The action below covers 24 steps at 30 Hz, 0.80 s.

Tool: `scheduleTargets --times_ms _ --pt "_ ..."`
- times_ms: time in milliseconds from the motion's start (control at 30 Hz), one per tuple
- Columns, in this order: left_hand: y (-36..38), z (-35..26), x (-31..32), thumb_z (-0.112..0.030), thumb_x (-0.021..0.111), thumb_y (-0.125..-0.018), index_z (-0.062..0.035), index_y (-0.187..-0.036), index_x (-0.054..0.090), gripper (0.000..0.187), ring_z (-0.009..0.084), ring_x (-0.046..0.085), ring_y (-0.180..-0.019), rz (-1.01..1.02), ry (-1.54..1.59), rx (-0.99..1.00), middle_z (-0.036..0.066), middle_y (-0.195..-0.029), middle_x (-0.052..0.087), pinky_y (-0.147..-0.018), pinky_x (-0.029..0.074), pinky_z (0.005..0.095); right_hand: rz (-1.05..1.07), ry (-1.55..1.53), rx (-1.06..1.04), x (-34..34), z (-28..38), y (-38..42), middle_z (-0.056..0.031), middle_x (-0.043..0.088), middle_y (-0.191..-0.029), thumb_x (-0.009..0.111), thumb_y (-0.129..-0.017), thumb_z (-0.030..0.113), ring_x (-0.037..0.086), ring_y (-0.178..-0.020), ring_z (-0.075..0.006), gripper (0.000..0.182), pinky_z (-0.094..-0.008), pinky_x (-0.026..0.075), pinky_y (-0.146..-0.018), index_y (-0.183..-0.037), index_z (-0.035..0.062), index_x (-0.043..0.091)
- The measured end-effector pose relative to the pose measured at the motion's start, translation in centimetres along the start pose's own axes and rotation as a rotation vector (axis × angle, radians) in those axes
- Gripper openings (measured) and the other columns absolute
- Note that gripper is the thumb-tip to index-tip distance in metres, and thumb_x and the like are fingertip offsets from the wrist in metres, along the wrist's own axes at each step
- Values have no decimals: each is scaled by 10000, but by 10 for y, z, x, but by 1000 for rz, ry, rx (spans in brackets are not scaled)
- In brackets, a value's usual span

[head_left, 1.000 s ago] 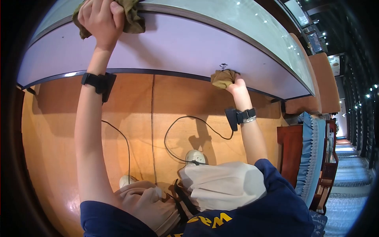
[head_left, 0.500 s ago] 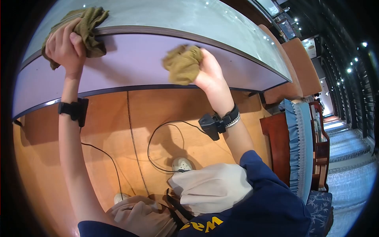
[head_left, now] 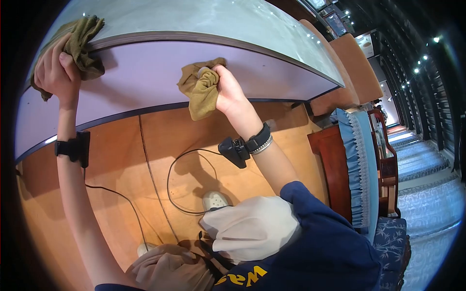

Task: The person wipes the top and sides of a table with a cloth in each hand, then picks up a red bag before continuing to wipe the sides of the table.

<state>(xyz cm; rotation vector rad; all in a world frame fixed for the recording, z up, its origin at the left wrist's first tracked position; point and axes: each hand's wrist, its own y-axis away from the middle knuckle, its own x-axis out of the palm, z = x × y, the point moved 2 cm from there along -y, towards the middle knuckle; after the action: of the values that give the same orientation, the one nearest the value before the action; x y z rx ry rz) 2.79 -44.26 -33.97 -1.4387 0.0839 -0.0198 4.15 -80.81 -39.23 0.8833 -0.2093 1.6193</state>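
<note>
My left hand (head_left: 56,75) grips a brownish-olive cloth (head_left: 86,43) at the table's edge. This cloth drapes over the dark rim, partly on the marbled tabletop (head_left: 194,19) and partly against the pale purple side panel (head_left: 141,72). A second olive cloth (head_left: 200,97) is bunched in my right hand (head_left: 230,91), its loose folds spread out in front of the panel. The fingers of that hand are mostly hidden behind the fabric. Each wrist carries a black strapped device, the right one (head_left: 235,151) beside a beaded bracelet.
Thin black cables (head_left: 170,169) run from the wrist devices down over the wooden floor (head_left: 111,165). To the right stand a brown upholstered chair (head_left: 357,68) and a red-brown wooden seat with a blue frilled cover (head_left: 352,169). My shoe (head_left: 213,200) is on the floor below.
My right hand has shifted left and slightly down along the panel, and its cloth has spread from a tight bunch. My left hand keeps its hold. The whole view has shifted a little.
</note>
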Motion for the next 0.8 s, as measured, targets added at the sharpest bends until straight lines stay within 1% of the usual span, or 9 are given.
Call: scheduleTargets --times_ms 200,267,400,500,533,600,667,733,800 --pt "-1 -1 -2 -133 418 -823 -157 -942 686 293 167 603 -795 18 7 11 3 -849 653 -786 414 273 -209 -157 -24 -42 -1 -3 -124 587 -966 342 -938 220 580 -891 -270 282 -421 491 -815 -1008 7 513" --pt "-4 -2 -3 -130 419 -823 -153 -940 686 293 168 604 -788 19 6 6 7 -845 652 -782 417 273 -306 -90 -292 -55 11 2 -110 585 -945 352 -899 155 593 -843 -239 238 -417 509 -741 -1001 7 508" --pt "-5 -4 -7 -128 419 -822 -139 -939 684 290 175 612 -786 16 7 26 20 -838 655 -767 435 284 -306 270 -1047 -18 54 54 -57 543 -945 397 -843 73 560 -806 -155 172 -326 483 -755 -981 23 487" --pt "-6 -3 -6 -132 415 -824 -125 -932 684 290 185 621 -789 10 2 55 30 -848 660 -759 450 291 -121 442 -1218 32 69 76 -78 539 -973 400 -851 77 547 -842 -152 257 -310 470 -760 -1087 -1 463" --pt "-5 0 -4 -133 411 -826 -118 -927 684 291 192 626 -792 7 0 68 35 -855 662 -756 459 293 19 614 -1208 50 67 81 -89 541 -992 417 -841 91 558 -885 -166 308 -310 475 -750 -1127 -16 450" --pt "-2 16 2 -139 398 -835 -98 -921 683 300 206 639 -781 45 46 159 47 -867 667 -730 478 293 -29 1294 -1352 49 67 43 -176 546 -1095 511 -787 224 508 -1059 -316 436 -456 361 -937 -1149 -18 482" --pt "-2 16 2 -137 389 -842 -83 -919 681 307 216 647 -777 41 81 130 56 -867 669 -715 490 295 -134 1897 -1669 80 45 29 -156 518 -1173 536 -766 320 469 -1106 -306 495 -513 254 -990 -1155 17 505" --pt "-2 19 2 -131 382 -847 -74 -921 680 312 218 653 -777 45 63 160 66 -873 671 -706 495 291 -214 1832 -1802 87 39 18 -149 563 -1111 543 -766 333 510 -1056 -276 449 -479 293 -964 -1092 25 557" --pt "3 24 5 -123 374 -853 -68 -924 681 319 215 656 -767 42 136 127 73 -875 672 -689 499 289 -64 1676 -1754 89 46 8 -129 612 -1014 557 -756 319 551 -981 -264 376 -432 338 -918 -981 23 613"
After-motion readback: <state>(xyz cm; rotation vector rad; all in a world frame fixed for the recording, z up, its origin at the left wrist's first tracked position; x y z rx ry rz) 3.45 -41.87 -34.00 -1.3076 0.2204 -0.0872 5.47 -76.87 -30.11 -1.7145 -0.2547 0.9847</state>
